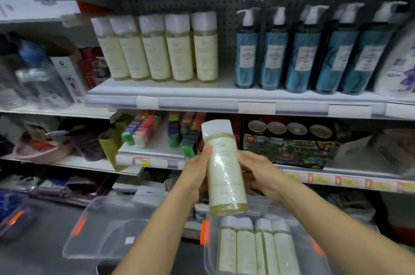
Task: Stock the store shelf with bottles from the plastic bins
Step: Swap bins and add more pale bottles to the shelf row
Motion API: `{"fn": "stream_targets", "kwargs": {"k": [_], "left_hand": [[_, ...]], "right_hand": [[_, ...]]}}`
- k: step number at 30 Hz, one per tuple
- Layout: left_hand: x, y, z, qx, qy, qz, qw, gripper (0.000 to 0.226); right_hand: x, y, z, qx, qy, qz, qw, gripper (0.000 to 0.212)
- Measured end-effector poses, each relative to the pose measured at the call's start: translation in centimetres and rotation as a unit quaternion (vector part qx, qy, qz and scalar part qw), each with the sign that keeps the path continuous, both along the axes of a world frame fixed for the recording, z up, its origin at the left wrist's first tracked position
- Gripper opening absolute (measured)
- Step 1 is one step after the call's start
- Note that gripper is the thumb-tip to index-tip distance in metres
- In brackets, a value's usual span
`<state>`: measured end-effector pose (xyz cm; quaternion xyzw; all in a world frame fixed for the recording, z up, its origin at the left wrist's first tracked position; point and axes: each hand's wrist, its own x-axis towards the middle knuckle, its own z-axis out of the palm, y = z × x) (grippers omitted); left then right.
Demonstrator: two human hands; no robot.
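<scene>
The store shelf (224, 92) carries 5 cream bottles (157, 47) at left and blue pump bottles (303, 50) at right. Below, the right clear bin (211, 259) contains 4 cream bottles; the left bin (107, 232) lies beside it. Left hand (195, 173) and right hand (260, 173) both grip 1 upright wrapped bottle (224, 171) between shelf and bins.

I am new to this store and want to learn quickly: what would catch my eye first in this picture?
First, the cream bottle held upright in the centre by the left hand and the right hand. Above it, the shelf carries a row of matching cream bottles on the left and teal pump bottles on the right. Below the hands, a clear plastic bin holds more cream bottles lying side by side.
</scene>
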<state>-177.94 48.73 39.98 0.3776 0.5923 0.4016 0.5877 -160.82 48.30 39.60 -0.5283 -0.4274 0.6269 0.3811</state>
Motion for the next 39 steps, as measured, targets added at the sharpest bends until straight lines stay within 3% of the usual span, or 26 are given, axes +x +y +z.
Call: {"fn": "stream_targets", "kwargs": {"k": [8, 15, 23, 29, 33, 39], "left_hand": [[-1.3, -0.6, 2.0, 0.035, 0.01, 0.045, 0.998, 0.052], [-4.4, 1.2, 5.1, 0.087, 0.018, 0.069, 0.994, 0.045], [-11.2, 6.0, 8.9, 0.139, 0.024, 0.098, 0.985, 0.047], [-19.1, 11.3, 11.3, 0.165, 0.032, 0.071, 0.983, 0.048], [-23.9, 14.7, 12.3, 0.199, 0.03, 0.047, 0.978, 0.048], [-30.7, 20.1, 14.8, 0.236, 0.037, 0.001, 0.971, 0.049]], "right_hand": [[-1.7, 1.8, 1.7, 0.078, -0.005, 0.103, 0.992, 0.033], [-5.1, 4.5, 4.1, 0.134, -0.007, 0.115, 0.984, 0.043], [-12.3, 9.5, 8.1, 0.176, 0.012, 0.097, 0.98, 0.038], [-20.0, 14.3, 9.5, 0.19, 0.033, 0.051, 0.98, 0.056], [-24.7, 17.1, 11.2, 0.201, 0.03, 0.036, 0.978, 0.045], [-31.2, 21.5, 13.5, 0.232, 0.005, 0.006, 0.973, 0.07]]}}
